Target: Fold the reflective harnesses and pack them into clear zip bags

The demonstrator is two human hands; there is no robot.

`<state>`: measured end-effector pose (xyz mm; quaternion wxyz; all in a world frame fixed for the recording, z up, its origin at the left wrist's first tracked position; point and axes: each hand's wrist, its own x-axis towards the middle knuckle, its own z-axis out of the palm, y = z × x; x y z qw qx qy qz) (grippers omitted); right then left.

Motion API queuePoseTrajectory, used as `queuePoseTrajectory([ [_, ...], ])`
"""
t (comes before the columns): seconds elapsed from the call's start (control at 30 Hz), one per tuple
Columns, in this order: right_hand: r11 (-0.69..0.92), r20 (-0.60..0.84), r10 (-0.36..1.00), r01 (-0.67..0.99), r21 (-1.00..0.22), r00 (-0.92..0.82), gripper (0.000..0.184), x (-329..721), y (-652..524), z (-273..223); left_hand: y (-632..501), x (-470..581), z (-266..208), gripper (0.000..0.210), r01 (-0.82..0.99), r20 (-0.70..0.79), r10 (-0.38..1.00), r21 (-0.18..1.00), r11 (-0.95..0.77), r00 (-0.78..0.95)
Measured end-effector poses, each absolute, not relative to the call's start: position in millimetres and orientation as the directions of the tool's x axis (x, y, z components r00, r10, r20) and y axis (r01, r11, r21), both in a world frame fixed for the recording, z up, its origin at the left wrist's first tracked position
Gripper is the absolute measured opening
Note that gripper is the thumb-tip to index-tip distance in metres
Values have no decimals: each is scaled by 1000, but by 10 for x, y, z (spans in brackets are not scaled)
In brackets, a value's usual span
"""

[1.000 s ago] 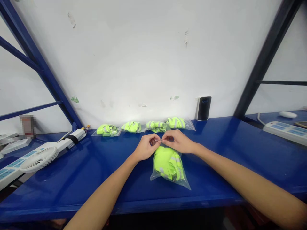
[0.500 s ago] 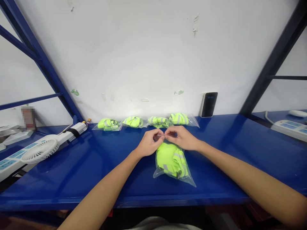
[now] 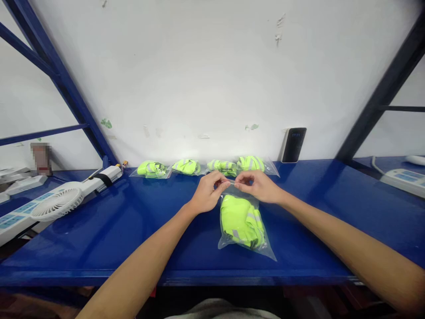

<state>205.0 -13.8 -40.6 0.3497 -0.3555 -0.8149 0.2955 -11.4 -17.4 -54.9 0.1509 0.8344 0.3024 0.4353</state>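
Observation:
A clear plastic bag (image 3: 265, 251) lies on the blue table, its top end turned toward the wall. Inside it is a folded neon-yellow vest (image 3: 237, 217) with grey reflective strips. My left hand (image 3: 210, 191) pinches the bag's top edge between thumb and fingers. On the same edge, a short way to the right, my right hand (image 3: 257, 186) pinches too. A short stretch of the edge shows between the fingertips. Whether the bag's mouth is sealed cannot be made out.
Several bagged yellow vests (image 3: 186, 167) line the wall behind my hands. A black-faced clock device (image 3: 294, 145) leans at the back right. On the left lie a white handheld fan (image 3: 58, 204) and a power strip (image 3: 20, 217); another power strip (image 3: 403, 182) is at the right.
My hands have moved slightly apart along the bag's top edge, and more of the edge shows between them. The view has shifted a little.

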Motion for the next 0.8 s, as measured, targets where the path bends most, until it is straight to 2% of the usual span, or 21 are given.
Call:
queuePoseTrajectory([
  [0.17,494,317,844,396,-774,-433,32,2111,-64,-396,-96,-166,-499,22,370,687,618,499,-784,382],
  [0.43,469,354,877,423,-775,-325,34,2193,21,-409,24,-295,-461,20,402,683,650,521,-753,332],
  [0.8,496,376,866,466,-732,-330,40,2312,84,-356,134,-439,-502,20,454,680,681,534,-714,271],
])
